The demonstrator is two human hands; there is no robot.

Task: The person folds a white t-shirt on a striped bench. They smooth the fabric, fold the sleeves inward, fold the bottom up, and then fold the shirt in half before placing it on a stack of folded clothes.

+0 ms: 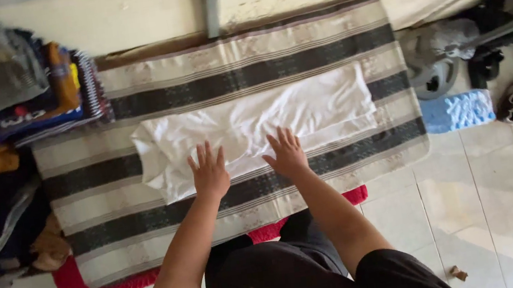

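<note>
Both hands, left hand (210, 172) and right hand (285, 154), rest flat and open-palmed on the near edge of a white garment (254, 128) lying lengthwise left-to-right on a striped mat (322, 43).

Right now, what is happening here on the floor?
A person presses both palms flat on a white garment spread over a striped cloth. The left hand and right hand rest open along its near edge. A pile of folded clothes sits at the left.
</note>
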